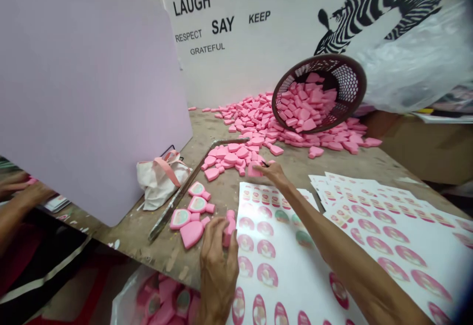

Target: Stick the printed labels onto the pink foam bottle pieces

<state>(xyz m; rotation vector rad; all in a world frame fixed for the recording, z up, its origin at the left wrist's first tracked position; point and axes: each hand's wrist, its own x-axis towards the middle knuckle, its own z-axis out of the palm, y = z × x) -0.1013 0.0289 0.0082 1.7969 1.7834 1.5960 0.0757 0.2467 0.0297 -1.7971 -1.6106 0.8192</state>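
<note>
Pink bottles (191, 234), brown latticed basket (347, 83)

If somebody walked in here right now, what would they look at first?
Probably the big brown basket tipped on its side at the back of the table, with loads of pink pieces inside and around it. Next might be the stripy zebra picture on the wall, upper right, or the printed sheets at lower right.

Basket (349, 86): on its side on bench (207, 125), before wall (221, 79).
Bottles (306, 101): in basket, heaped around its mouth.
Label sheets (295, 261): near side, right.
Cloth bag (157, 187): left of angled bar (182, 192).
</note>
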